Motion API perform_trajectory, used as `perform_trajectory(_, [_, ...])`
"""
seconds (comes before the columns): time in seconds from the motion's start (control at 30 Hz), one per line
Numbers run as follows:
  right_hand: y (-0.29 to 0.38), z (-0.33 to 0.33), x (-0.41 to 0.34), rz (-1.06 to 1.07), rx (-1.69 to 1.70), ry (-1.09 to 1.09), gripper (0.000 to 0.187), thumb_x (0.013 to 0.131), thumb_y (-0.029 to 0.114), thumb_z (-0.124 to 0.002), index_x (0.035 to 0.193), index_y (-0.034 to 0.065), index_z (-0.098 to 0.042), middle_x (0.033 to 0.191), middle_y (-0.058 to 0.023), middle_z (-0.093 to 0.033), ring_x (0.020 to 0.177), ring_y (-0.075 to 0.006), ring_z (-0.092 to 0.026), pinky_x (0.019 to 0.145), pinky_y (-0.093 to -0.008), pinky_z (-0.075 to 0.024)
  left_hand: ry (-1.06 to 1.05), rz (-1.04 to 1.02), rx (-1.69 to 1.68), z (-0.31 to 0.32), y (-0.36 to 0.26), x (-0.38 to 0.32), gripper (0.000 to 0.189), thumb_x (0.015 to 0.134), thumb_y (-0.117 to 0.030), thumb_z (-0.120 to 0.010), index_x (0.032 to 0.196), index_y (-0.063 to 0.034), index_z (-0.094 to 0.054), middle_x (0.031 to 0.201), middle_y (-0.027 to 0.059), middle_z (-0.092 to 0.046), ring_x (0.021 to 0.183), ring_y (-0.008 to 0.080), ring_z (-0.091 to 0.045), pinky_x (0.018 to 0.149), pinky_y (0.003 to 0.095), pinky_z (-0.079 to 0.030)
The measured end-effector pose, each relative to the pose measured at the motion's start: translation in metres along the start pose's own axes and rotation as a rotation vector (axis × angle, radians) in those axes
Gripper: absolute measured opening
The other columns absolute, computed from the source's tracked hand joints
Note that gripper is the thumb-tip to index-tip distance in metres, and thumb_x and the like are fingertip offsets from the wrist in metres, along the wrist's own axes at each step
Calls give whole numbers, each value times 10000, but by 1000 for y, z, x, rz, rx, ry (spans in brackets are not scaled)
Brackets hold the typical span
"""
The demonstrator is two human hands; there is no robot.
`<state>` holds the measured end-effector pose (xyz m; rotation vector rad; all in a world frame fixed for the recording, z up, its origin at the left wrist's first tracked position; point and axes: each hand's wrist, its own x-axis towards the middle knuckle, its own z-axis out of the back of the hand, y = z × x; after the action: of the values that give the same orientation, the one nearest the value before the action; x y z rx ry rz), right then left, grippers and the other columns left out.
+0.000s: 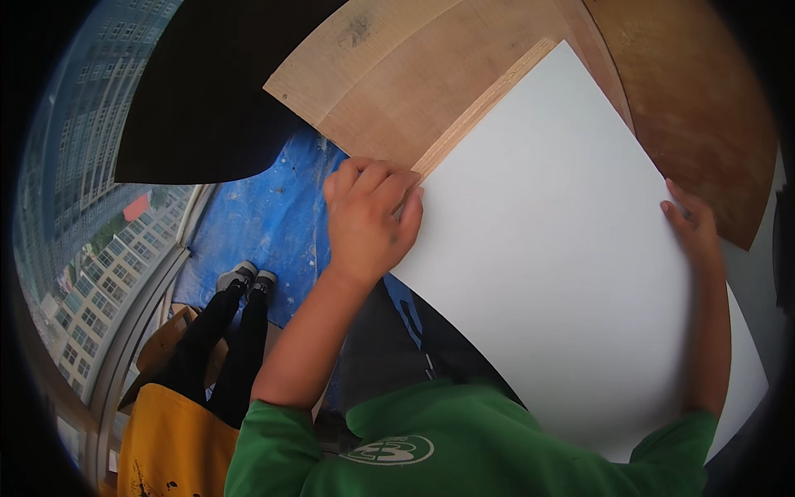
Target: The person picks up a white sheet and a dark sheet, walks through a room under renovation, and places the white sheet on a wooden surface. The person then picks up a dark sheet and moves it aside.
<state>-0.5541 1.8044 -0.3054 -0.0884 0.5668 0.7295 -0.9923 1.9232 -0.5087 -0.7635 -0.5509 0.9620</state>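
A large white-faced panel fills the right half of the head view, tilted in front of my body. Its exposed edge looks like layered bare wood. My left hand grips that edge near the lower left corner, thumb on the white face and fingers curled over the side. On the opposite edge, my right hand holds the panel with thumb and finger showing; the other fingers are hidden behind it. Beneath the panel's far end lies a plywood sheet with a dark smudge.
Farther right is a darker brown board. A black panel stands at upper left. Blue sheeting covers the floor. Close on my left stands a person in a yellow top, beside a window frame and a cardboard box.
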Motion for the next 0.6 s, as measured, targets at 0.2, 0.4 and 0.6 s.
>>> perform_trajectory(0.2, [0,-2,-1,43,-32,-41,451,926,200,-742,1354,81,-666,1263,-145,-687,1011,-176,-650,892,-295,-503,-14,-84,-37,-52,-13,62,122,802,-171,-767,912,-118,-759,957,-7,-678,1006,237,-558,898,420,-376])
perform_trajectory(0.4, [6,5,-1,-42,-69,26,477,939,206,-718,1376,36,-631,1341,-189,-648,1186,-228,-632,996,-330,-486,-8,-112,6,-70,-22,83,99,823,-203,-756,884,-125,-765,926,-16,-658,1009,234,-544,920,419,-350])
perform_trajectory(0.6, [10,5,-1,-11,-105,31,483,928,205,-723,1375,43,-635,1317,-191,-657,1153,-227,-644,977,-336,-498,11,-125,1,-68,-22,85,81,818,-196,-760,872,-138,-773,920,-28,-653,1007,231,-540,920,414,-344])
